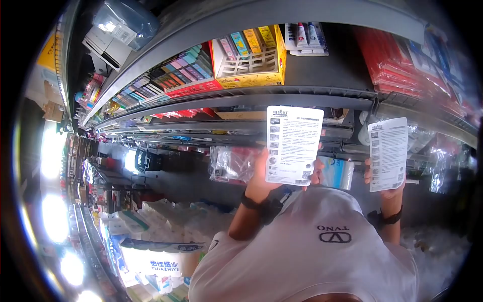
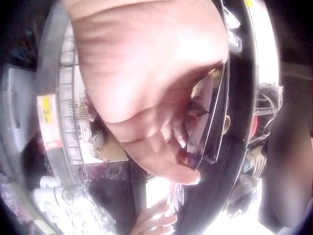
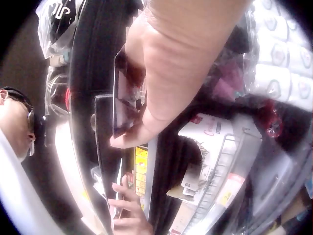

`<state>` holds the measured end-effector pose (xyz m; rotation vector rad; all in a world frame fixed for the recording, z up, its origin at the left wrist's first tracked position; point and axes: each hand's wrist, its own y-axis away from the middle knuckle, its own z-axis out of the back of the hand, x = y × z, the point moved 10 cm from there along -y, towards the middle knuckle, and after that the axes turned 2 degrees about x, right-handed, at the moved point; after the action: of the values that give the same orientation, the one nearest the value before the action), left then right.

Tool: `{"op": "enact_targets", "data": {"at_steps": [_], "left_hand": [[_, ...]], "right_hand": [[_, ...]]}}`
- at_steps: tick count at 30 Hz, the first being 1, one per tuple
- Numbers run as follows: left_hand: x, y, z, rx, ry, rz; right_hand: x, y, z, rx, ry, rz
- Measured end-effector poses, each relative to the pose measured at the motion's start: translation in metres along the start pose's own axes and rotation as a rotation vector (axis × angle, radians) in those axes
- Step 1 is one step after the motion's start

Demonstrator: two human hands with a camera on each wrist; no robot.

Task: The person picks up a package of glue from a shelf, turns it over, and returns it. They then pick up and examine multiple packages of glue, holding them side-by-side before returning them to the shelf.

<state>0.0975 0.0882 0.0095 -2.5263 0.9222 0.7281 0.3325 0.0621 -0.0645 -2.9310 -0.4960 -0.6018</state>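
In the head view, my left hand (image 1: 266, 173) grips a white printed card (image 1: 294, 146) by its lower part, thumb side at the left edge and fingers at the right. My right hand (image 1: 393, 193) holds a second white printed card (image 1: 388, 153), with fingertips at its left edge. Both cards stand nearly upright and apart, their faces full of small text and pictures. In the left wrist view the palm of the left hand (image 2: 151, 73) covers much of its card. The right wrist view has the right hand (image 3: 176, 68) pinching its card with the thumb low on it.
Ahead runs a shelf with a yellow box (image 1: 251, 79) of small cartons, a pack of tubes (image 1: 307, 40) and red plastic packets (image 1: 395, 65). Wrapped white rolls (image 3: 276, 58) are stacked nearby. A box with blue lettering (image 1: 161, 259) stands behind at the left.
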Motion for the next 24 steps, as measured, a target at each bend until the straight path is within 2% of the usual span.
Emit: {"op": "enact_targets", "data": {"at_steps": [6, 12, 15, 21, 24], "left_hand": [[0.003, 0.007, 0.007, 0.085, -0.081, 0.017], [0.003, 0.007, 0.005, 0.141, 0.047, 0.011], [-0.001, 0.008, 0.008, 0.125, 0.113, -0.033], [0.000, 0.013, 0.016, 0.010, 0.016, -0.012], [-0.001, 0.012, 0.010, 0.054, 0.013, -0.025]], "right_hand": [[-0.003, -0.003, -0.013, 0.032, -0.012, -0.005], [-0.005, -0.005, -0.017, 0.077, 0.000, -0.003], [-0.005, -0.006, -0.020, 0.085, -0.010, -0.009], [-0.006, -0.001, -0.008, 0.040, 0.030, -0.013], [-0.006, 0.001, -0.004, 0.031, 0.044, -0.019]]}}
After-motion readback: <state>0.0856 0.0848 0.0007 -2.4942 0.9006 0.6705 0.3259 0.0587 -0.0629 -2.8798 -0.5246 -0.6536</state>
